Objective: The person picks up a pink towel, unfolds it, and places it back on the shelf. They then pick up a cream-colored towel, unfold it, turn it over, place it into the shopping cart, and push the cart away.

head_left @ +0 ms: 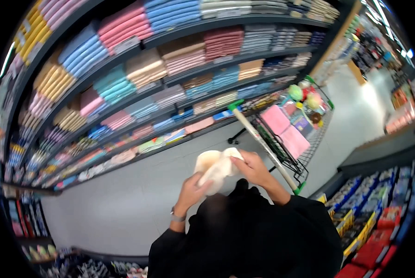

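A soft cream-coloured cloth item (215, 167), bunched and partly folded, is held in front of the dark clothing. My left hand (192, 191) grips its lower left side, with a band on the wrist. At its upper right edge, my right hand (252, 167) pinches the fabric between thumb and fingers. Just beyond my right hand stands a shopping cart (267, 153) with a pale handle and green corners. Inside the cart lie pink square items (294, 142) and several colourful plush-like things (304, 97).
Long shelves (179, 34) of folded towels in many colours run along the left and top. Low display bins (355, 227) with packaged goods stand at the lower right. More goods hang or lie at the lower left. A grey floor (119, 204) lies between them.
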A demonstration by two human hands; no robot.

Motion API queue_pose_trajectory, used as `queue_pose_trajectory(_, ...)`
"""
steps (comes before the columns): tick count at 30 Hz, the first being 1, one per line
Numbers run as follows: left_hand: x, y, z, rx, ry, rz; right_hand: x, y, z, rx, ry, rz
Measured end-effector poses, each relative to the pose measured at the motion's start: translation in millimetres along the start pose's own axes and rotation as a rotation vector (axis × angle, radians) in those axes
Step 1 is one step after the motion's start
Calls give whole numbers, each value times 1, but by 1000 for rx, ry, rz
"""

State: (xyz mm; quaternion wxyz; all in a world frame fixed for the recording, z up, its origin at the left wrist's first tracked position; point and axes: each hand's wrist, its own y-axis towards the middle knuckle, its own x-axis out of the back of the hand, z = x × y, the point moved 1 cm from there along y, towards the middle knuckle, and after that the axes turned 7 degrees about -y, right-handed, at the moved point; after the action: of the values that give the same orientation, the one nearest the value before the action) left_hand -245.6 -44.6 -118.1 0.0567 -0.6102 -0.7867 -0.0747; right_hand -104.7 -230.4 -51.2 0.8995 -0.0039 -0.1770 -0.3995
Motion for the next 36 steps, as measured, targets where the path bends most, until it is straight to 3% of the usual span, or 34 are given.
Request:
queue_pose_trajectory(2,15,-18,37,131,45,18,1,3,-4,-38,-29,-47)
queue_pose_trajectory(3,21,-23,46,115,35,56,1,6,-3,-38,-66,-40)
queue_pose_trajectory(5,42,-36,59,3,440,28,-5,15,10,-24,-95,-45)
queue_pose_trajectory(6,56,-42,66,-6,438,40,-11,18,11,-27,-99,-58)
queue_pose_trajectory(8,86,-51,79,30,613,12,-21,23,11,113,-231,-92)
queue_pose_trajectory(11,131,-54,84,102,564,-61,-37,20,5,258,-370,-116)
queue_pose_trajectory(15,165,-37,62,43,518,-91,-40,9,-5,144,-411,-164)
queue_pose_trajectory(20,161,-13,18,6,540,-117,-28,2,-9,49,-358,-299)
queue_pose_trajectory(23,162,-3,19,-75,674,-33,-25,-2,1,111,-374,-291)
queue_pose_trajectory(26,161,6,18,-66,680,8,-23,-5,15,208,-342,-249)
queue_pose_trajectory(29,155,17,10,-56,723,16,-12,-4,23,178,-300,-223)
queue_pose_trajectory(36,134,48,4,52,599,-32,30,18,-9,164,-253,-266)
